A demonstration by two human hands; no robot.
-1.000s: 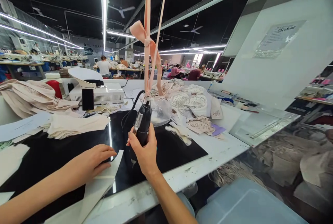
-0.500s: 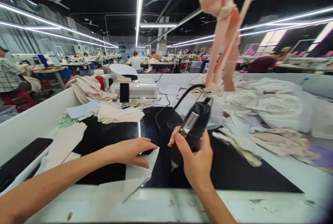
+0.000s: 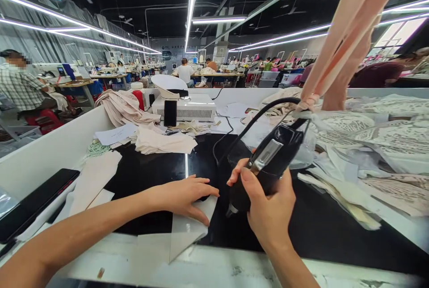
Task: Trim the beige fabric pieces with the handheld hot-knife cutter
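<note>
My right hand (image 3: 268, 210) is closed around a black hand-held electric tool (image 3: 268, 163) with a silver clip, its tip pointing down at the black work mat (image 3: 321, 230). A black cord (image 3: 258, 116) runs from the tool's top, and pink fabric straps (image 3: 345, 42) hang it from above. My left hand (image 3: 182, 194) lies flat, fingers stretched out, on a pale fabric piece (image 3: 187, 230) at the mat's near edge, just left of the tool's tip.
A white machine (image 3: 184, 107) with a dark phone (image 3: 170, 113) leaning on it stands at the back. Beige fabric piles (image 3: 124, 107) lie left, lace pieces (image 3: 378, 131) right. Another phone (image 3: 36, 201) rests on the left ledge. People work at distant tables.
The camera has swung left and lower. My right hand with the tool now sits further right in view; my left hand stays flat on the fabric piece.
</note>
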